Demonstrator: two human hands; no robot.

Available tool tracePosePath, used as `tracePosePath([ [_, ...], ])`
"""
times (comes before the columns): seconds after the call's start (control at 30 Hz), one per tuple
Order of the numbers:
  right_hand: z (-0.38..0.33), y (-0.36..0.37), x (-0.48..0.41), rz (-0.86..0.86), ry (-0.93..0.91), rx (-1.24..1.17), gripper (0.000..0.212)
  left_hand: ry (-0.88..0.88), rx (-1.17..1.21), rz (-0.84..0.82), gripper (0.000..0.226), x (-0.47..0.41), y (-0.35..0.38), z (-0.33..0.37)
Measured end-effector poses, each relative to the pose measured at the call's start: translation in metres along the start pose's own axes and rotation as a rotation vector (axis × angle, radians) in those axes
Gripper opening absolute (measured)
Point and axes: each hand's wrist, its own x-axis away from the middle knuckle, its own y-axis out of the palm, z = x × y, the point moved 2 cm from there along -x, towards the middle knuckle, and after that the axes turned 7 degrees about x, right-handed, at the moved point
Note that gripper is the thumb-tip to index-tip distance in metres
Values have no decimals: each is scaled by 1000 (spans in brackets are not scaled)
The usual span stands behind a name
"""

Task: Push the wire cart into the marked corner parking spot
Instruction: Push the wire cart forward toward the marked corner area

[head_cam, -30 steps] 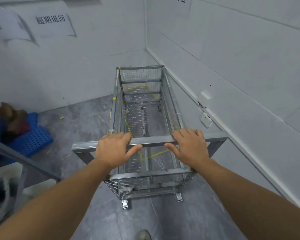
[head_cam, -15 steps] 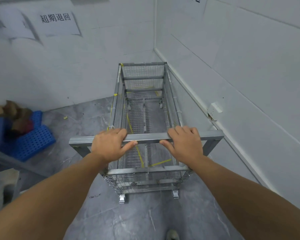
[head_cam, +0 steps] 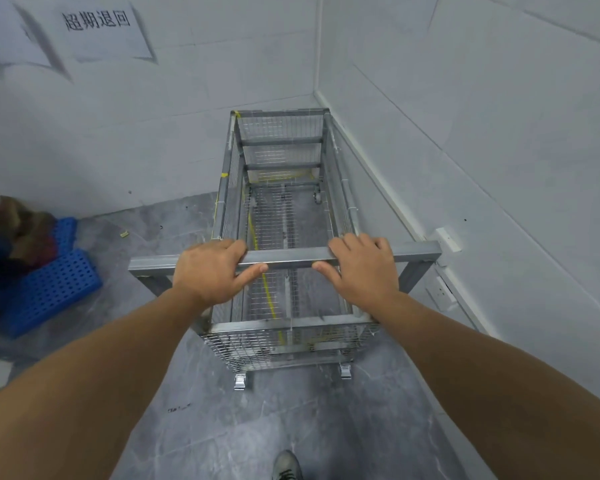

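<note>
The empty wire cart (head_cam: 340,202), a long metal mesh cage on small wheels, stands lengthwise along the right wall with its far end close to the room corner. Yellow floor tape (head_cam: 267,299) shows through its mesh bottom, running lengthwise and across the far end. My left hand (head_cam: 210,270) grips the grey handle bar (head_cam: 416,251) left of its middle. My right hand (head_cam: 362,268) grips the same bar right of the middle. Both thumbs are hooked under the bar.
Blue perforated plastic pallets (head_cam: 49,289) with a brown bundle on top lie on the floor at the left. Wall sockets (head_cam: 442,294) sit low on the right wall beside the handle's right end. A paper sign (head_cam: 97,22) hangs on the back wall. My shoe (head_cam: 286,467) shows below.
The cart has rolled forward toward the corner and closer to the right wall. The wall sockets have slid back to beside the handle. Both hands keep their grip on the bar.
</note>
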Motion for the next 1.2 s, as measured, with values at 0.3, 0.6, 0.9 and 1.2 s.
tracePosePath([
  [0.3, 12, 23, -75, 16, -17, 1, 51, -27, 6, -45, 59, -65, 13, -36],
  [0.6, 26, 48, -123, 81, -43, 34, 51, 24, -21, 15, 54, -109, 25, -60],
  [0.9, 29, 46, -122, 116, -66, 10, 49, 0, -3, 41, 59, -110, 30, -60],
  [1.2, 29, 46, -122, 103, -47, -6, 54, 8, -20, 24, 60, -111, 28, -58],
])
